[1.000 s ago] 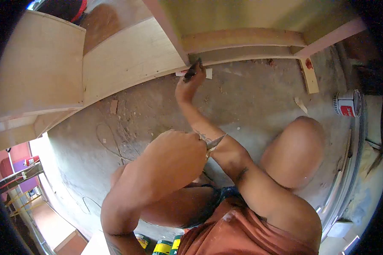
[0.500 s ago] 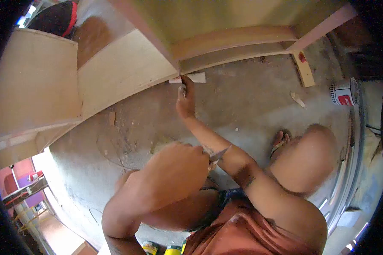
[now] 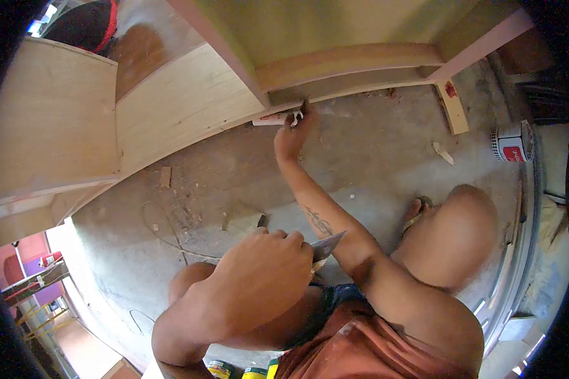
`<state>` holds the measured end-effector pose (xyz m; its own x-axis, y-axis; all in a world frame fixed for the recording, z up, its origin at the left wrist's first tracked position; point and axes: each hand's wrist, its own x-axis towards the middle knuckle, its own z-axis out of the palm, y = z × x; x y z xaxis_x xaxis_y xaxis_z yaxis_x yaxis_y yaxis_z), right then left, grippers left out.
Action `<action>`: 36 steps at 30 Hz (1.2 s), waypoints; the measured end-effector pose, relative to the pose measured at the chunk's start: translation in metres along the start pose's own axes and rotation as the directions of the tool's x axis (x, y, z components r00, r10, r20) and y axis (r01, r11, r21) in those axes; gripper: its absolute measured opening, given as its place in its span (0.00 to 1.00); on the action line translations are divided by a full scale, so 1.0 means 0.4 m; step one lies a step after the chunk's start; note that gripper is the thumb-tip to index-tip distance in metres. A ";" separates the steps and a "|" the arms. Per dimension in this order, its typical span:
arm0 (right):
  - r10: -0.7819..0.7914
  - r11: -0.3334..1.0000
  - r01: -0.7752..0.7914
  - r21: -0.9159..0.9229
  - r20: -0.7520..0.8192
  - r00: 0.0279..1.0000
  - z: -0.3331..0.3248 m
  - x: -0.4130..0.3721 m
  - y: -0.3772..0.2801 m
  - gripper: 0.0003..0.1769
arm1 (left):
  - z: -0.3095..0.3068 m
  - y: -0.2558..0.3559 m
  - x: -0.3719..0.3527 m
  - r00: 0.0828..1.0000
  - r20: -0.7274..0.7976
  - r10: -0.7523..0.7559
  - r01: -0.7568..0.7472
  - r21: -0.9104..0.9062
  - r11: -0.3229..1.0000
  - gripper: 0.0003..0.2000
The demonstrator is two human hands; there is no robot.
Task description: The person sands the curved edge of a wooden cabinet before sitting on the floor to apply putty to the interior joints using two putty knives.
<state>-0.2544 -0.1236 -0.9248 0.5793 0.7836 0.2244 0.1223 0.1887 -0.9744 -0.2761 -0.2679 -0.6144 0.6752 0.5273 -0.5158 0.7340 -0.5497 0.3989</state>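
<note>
The right hand (image 3: 292,136), upper centre of the frame, has its grip pinched on a small dark tool (image 3: 305,106) at the bottom edge of the wooden cabinet (image 3: 189,101). The left hand (image 3: 259,278), lower centre, has its grip clenched around a metal scraper blade (image 3: 327,243). A paint can (image 3: 511,144) stands on the concrete floor (image 3: 373,158) at the right.

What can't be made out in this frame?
- Head view: what the right hand has at the cabinet base; its fingers cover it and it is too small.
- Head view: the scraper handle, hidden inside the left hand.
- Head view: the can label, too small and blurred.
- Head view: the tins, cut off by the bottom edge.
</note>
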 end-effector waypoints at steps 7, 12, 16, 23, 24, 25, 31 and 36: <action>-0.167 0.969 0.163 -0.187 -0.007 0.986 0.038 -0.026 -0.011 0.25 | 0.016 -0.013 0.007 0.995 -0.091 0.052 -0.049 0.041 0.998 0.08; -0.094 0.994 0.096 -0.058 0.033 0.995 0.070 -0.090 -0.018 0.26 | 0.003 -0.016 0.031 0.998 -0.044 0.053 -0.053 0.002 0.999 0.08; -0.117 0.988 0.132 -0.079 0.173 0.978 0.057 -0.125 -0.022 0.23 | 0.003 -0.021 0.038 0.998 -0.042 0.039 -0.039 -0.002 0.999 0.09; 0.201 0.962 -0.258 0.085 0.416 0.887 -0.077 -0.080 -0.009 0.22 | 0.010 -0.025 0.037 0.994 -0.065 0.085 -0.084 0.016 0.996 0.09; 0.224 0.953 -0.275 0.125 0.317 0.921 -0.090 -0.060 -0.018 0.23 | 0.007 -0.024 0.038 0.994 -0.064 0.086 -0.085 0.016 0.996 0.09; 0.251 0.943 -0.289 0.166 0.216 0.944 -0.102 -0.044 -0.019 0.23 | 0.003 -0.019 0.038 0.995 -0.058 0.078 -0.076 0.029 0.997 0.09; 0.001 0.995 0.008 -0.095 0.094 0.996 -0.093 0.057 0.041 0.24 | -0.010 0.005 0.030 0.999 -0.009 0.032 -0.032 0.037 0.999 0.09; -0.041 0.994 0.041 -0.102 0.002 0.999 -0.014 0.034 0.026 0.27 | 0.000 0.006 0.019 0.999 -0.031 0.021 -0.020 0.039 0.999 0.09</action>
<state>-0.2408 -0.1144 -0.9321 0.5724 0.7761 0.2646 0.2278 0.1596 -0.9606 -0.2692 -0.2654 -0.6172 0.6926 0.5351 -0.4837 0.7169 -0.5851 0.3792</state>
